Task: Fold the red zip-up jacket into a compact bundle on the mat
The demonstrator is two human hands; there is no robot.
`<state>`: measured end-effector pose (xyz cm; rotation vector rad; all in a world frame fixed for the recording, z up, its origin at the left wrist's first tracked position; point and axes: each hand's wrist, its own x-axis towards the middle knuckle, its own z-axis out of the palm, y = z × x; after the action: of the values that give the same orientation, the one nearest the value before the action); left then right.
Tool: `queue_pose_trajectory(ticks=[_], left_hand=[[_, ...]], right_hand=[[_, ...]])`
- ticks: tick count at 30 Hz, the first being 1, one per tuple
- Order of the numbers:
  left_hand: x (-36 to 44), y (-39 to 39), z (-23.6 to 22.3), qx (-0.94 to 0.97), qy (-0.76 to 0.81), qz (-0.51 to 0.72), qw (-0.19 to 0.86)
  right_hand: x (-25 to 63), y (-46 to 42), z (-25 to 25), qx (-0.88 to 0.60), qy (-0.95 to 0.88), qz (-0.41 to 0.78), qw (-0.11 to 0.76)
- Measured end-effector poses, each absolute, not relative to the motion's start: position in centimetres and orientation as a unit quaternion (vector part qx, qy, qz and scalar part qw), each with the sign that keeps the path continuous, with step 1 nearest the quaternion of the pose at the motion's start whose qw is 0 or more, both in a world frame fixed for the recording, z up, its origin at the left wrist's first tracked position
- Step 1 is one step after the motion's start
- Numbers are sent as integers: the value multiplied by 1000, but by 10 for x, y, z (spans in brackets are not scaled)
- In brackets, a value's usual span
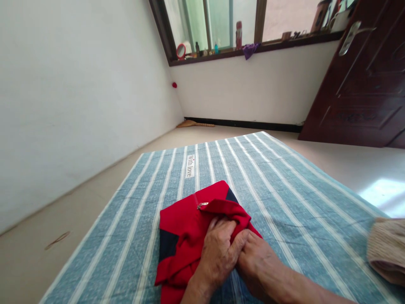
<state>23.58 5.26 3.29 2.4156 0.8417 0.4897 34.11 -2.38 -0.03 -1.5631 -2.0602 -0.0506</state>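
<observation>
1. Plainly, a white wall [79, 84] fills the far left, with pale floor [107, 185] along its foot and a thin brown loop [57, 240] lying on it at the near left.
2. A blue cloth with white stripes [126, 219] covers the broad flat surface in the middle; a white patch [190, 166] on it reads "With love".
3. Past its far edge, a broom [190, 123] lies on the floor by the dark skirting.
4. Above, the dark windowsill [215, 55] carries a red-rimmed mirror [181, 51], a red bottle [238, 36] and a draped purple cloth [249, 50].
5. A dark red door [363, 93] stands at the far right; a beige cloth [387, 249] lies at the near right.
6. The red and navy garment [190, 219], folded and bunched, lies near the middle of the striped cloth, a zip pull [204, 204] showing.
7. The left hand [220, 242] bends over it, fingers partly curled beneath a red fold, thumb reaching right against the other hand.
8. The right hand [255, 255] comes in from the near right, angled left, its fingers hidden; how firmly either hand grips the fabric, I cannot tell.
</observation>
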Motion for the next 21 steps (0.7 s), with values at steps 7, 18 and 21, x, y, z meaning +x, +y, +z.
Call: queue_pose_trajectory(ticks=[7, 18, 21], left_hand=[[238, 49, 29, 907, 314, 175, 217], [236, 41, 20, 905, 305, 192, 228], [235, 39, 16, 909, 312, 178, 211]], right_hand=[[389, -21, 27, -652, -579, 142, 469], [381, 53, 26, -620, -546, 366, 428], [383, 63, 15, -626, -461, 444, 445]])
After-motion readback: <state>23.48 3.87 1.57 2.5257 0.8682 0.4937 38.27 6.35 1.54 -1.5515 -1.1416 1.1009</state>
